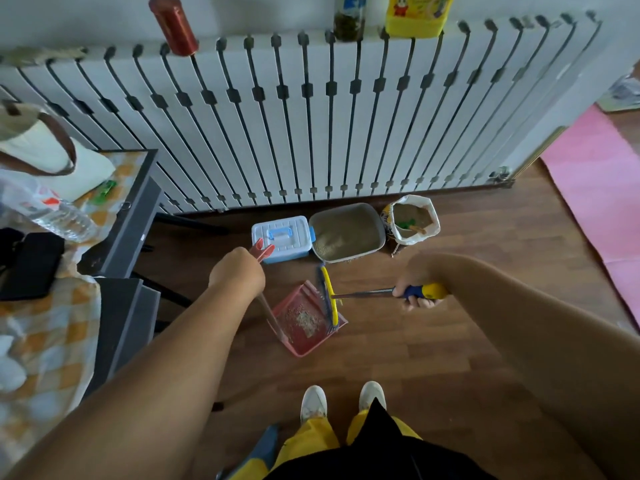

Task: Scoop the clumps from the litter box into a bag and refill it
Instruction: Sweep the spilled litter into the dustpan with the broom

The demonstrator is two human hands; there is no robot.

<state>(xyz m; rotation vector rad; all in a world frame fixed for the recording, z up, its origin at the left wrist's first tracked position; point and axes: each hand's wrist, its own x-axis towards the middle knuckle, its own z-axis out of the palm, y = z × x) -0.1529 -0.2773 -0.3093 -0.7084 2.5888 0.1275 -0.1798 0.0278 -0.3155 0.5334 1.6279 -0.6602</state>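
A grey litter box (375, 216) full of tan litter sits on the wood floor by the radiator. To its right stands an open bag of litter (414, 218) with a scoop inside. My left hand (237, 270) is shut on the long handle of a red dustpan (304, 322), which rests on the floor and holds a patch of spilled litter. My right hand (414, 289) grips the blue and yellow handle of a broom (330, 297); its yellow head lies at the dustpan's right edge.
A white and blue lidded box (282, 237) stands left of the litter box. A white radiator (311, 116) runs along the back. A dark table (121, 220) with a bottle and bags is at left, a pink mat (595, 188) at right. My feet (343, 400) are below.
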